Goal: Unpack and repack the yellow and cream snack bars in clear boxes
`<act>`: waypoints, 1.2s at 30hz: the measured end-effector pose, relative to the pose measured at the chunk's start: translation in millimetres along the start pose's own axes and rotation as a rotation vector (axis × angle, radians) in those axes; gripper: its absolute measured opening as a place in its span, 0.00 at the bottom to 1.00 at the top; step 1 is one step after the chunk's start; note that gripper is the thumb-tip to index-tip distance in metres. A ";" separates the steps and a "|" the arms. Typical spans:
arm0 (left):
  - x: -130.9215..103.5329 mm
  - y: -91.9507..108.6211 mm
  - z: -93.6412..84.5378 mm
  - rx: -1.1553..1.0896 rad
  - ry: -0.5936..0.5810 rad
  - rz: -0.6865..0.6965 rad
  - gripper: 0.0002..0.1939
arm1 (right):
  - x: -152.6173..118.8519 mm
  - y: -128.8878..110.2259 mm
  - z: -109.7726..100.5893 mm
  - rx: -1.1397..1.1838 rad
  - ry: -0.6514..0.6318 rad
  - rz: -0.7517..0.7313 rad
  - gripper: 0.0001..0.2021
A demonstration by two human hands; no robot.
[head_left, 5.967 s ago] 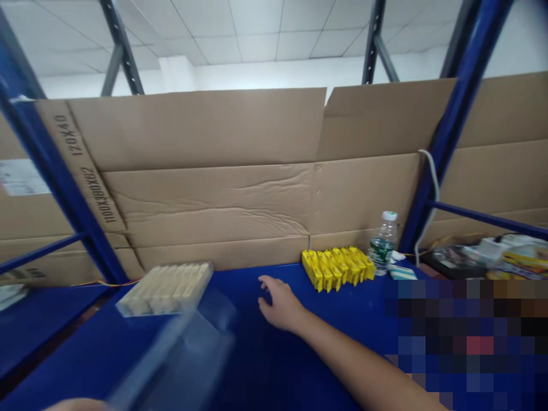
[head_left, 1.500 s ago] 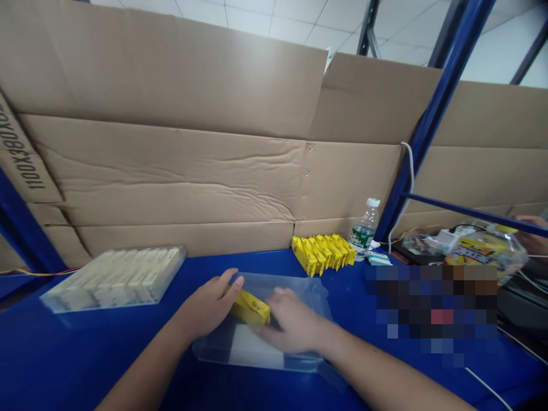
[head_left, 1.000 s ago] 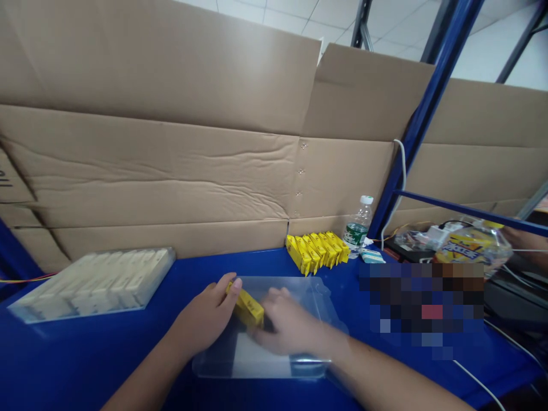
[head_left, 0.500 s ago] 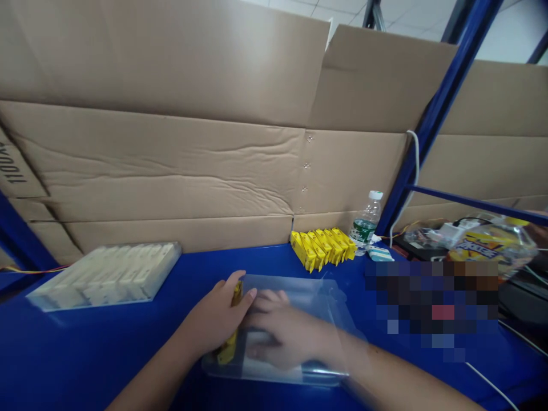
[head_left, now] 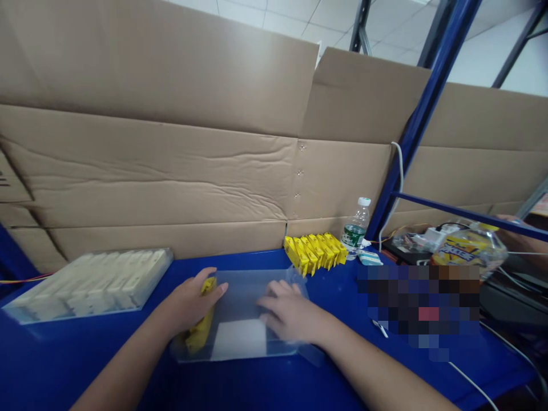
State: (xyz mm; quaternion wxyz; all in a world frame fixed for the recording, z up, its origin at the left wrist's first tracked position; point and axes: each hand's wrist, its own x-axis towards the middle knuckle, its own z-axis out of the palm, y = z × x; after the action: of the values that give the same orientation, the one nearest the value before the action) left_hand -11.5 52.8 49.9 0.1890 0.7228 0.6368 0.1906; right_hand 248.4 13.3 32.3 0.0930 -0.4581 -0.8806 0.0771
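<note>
A clear plastic box (head_left: 240, 353) lies on the blue table in front of me, with a white label-like rectangle (head_left: 240, 338) at its near side. Several yellow packets (head_left: 201, 331) stand along its left end. My left hand (head_left: 190, 305) is closed around the top of these packets at the left wall, thumb on the inner side. Over the right half of the box, my right hand (head_left: 289, 311) has its fingers loosely bent and apart, slightly blurred, with nothing visible in them. Behind the box stands a row of similar yellow packets (head_left: 315, 253).
At the left sits a clear case of cream-coloured blocks (head_left: 92, 279). A water bottle (head_left: 355, 228) stands by the cardboard wall (head_left: 171, 165) and blue post (head_left: 417, 125). To the right are a large plastic jar (head_left: 468, 251), cables and a pixelated patch. Another person's hand (head_left: 509, 225) shows far right.
My right hand has drawn away rightward from the yellow packets and my left hand. The box and left hand sit further left in view, and the camera has turned slightly.
</note>
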 end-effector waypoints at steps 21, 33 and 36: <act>11.9 -19.5 -9.2 0.025 0.046 -0.103 0.39 | 31.5 67.3 -19.9 -0.301 0.453 0.696 0.12; 9.9 -19.9 -9.3 0.005 0.068 -0.096 0.37 | -4.4 72.1 -49.4 -0.184 0.204 0.602 0.06; 11.0 -20.4 -8.8 0.019 0.063 -0.103 0.36 | -7.9 71.8 -55.4 -0.164 0.147 0.604 0.06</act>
State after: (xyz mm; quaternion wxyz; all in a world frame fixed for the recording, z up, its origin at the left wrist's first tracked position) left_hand -32.1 66.4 47.3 0.1717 0.6843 0.6807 0.1973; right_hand 322.8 50.4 69.5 0.0921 -0.7090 -0.6991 -0.0035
